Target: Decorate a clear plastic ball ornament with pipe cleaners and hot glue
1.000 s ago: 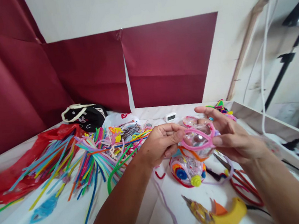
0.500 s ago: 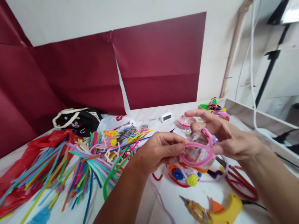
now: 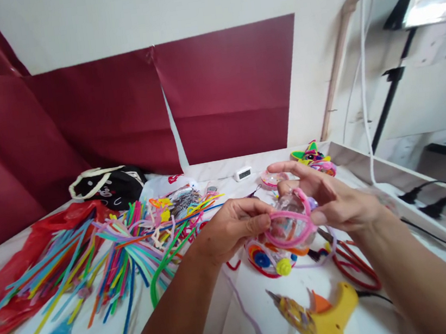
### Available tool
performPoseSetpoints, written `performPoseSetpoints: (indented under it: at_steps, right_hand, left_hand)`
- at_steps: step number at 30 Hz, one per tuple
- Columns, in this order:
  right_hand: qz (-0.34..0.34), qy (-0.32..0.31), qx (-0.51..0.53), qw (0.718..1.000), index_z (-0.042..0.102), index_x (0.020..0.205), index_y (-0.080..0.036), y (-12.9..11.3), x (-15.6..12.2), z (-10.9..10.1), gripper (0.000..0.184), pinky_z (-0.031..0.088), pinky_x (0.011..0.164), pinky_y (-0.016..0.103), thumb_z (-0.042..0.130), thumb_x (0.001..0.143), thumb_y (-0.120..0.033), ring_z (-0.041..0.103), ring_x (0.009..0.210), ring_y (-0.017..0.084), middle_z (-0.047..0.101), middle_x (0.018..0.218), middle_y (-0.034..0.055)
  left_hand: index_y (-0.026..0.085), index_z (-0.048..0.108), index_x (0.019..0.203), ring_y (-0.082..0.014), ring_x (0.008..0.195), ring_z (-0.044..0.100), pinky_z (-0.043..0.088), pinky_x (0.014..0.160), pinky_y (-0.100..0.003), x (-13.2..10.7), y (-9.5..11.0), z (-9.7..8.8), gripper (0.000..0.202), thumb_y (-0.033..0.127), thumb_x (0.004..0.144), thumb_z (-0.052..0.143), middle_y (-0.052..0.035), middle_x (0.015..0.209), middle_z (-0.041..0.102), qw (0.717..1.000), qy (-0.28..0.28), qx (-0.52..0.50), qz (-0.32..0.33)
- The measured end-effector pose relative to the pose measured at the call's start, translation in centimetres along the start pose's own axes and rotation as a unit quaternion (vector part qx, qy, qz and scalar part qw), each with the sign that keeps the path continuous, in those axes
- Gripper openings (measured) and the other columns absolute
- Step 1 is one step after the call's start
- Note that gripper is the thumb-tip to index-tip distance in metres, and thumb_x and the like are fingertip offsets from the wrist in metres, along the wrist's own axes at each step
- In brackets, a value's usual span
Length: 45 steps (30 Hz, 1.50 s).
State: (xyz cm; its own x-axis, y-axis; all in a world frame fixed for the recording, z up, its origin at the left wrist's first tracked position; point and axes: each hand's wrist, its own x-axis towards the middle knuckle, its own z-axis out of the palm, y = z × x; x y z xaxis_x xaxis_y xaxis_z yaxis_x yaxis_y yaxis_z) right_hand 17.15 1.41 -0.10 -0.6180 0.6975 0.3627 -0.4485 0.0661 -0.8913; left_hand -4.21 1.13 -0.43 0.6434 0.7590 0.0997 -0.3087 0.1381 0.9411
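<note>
Both hands hold a clear plastic ball ringed with a pink pipe cleaner above the white table. My left hand pinches the pink ring at the ball's left side. My right hand grips the ball from the right, index finger stretched over the top. Just below sits another clear ball decorated with red, blue and yellow pipe-cleaner spirals.
A yellow glue gun lies at the near edge. Many coloured pipe cleaners spread over the left on a red bag. Red-handled scissors, a black bag, a small white clock and a colourful ornament are around.
The camera view has drifted right and down a little. Both hands have kept the ball, turning it slightly while the left fingers work the pink ring.
</note>
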Motion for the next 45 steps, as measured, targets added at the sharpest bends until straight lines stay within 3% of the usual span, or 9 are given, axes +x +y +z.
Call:
performPoseSetpoints:
  at_steps: [6,8,15,23,45]
  right_hand:
    - [0.026,0.007,0.002,1.000,0.044,0.132,-0.025,-0.05,0.01,0.09,0.081,0.051,0.070,0.027,0.078,0.060,-0.010,0.064,0.076,0.014,0.064,0.090,0.0001]
    - [0.035,0.008,-0.002,0.999,0.043,0.132,-0.026,-0.02,0.05,0.11,0.082,0.052,0.071,0.030,0.078,0.060,-0.011,0.066,0.077,0.016,0.065,0.090,0.0007]
    - [0.032,0.025,-0.002,0.999,0.047,0.130,-0.024,0.20,0.28,-0.05,0.081,0.051,0.074,0.030,0.077,0.057,-0.009,0.064,0.083,0.017,0.062,0.088,-0.0013]
    - [0.036,0.033,0.009,0.999,0.052,0.125,-0.025,-0.01,0.31,0.03,0.075,0.049,0.066,0.020,0.074,0.056,-0.003,0.058,0.074,0.010,0.058,0.085,-0.0038]
    - [0.047,0.038,0.031,0.998,0.048,0.130,-0.025,0.16,0.27,-0.11,0.075,0.050,0.073,0.024,0.072,0.061,-0.009,0.061,0.078,0.012,0.060,0.088,-0.0021]
  left_hand:
    - [0.018,0.061,0.115,-0.0123,0.064,0.064,0.046,0.062,-0.020,0.11,0.11,-0.04,0.046,0.022,0.073,0.078,-0.0040,0.074,0.070,0.998,-0.059,-0.029,0.018]
    - [0.020,0.059,0.120,-0.0132,0.068,0.066,0.048,0.065,-0.021,0.10,0.12,-0.08,0.048,0.021,0.075,0.076,-0.0044,0.079,0.071,0.997,-0.070,-0.035,0.021]
    - [0.018,0.070,0.111,-0.0117,0.081,0.070,0.052,0.076,-0.018,0.00,0.08,0.00,0.031,0.015,0.079,0.071,-0.0058,0.094,0.074,0.995,-0.085,-0.056,0.013]
    - [0.015,0.076,0.094,-0.0113,0.072,0.070,0.053,0.068,-0.016,0.02,0.23,-0.05,0.020,0.017,0.074,0.077,-0.0054,0.081,0.075,0.997,-0.054,-0.047,0.024]
    - [0.016,0.076,0.096,-0.0119,0.072,0.068,0.050,0.070,-0.019,0.02,0.44,-0.23,0.023,0.019,0.073,0.077,-0.0061,0.080,0.075,0.999,-0.022,-0.024,0.024]
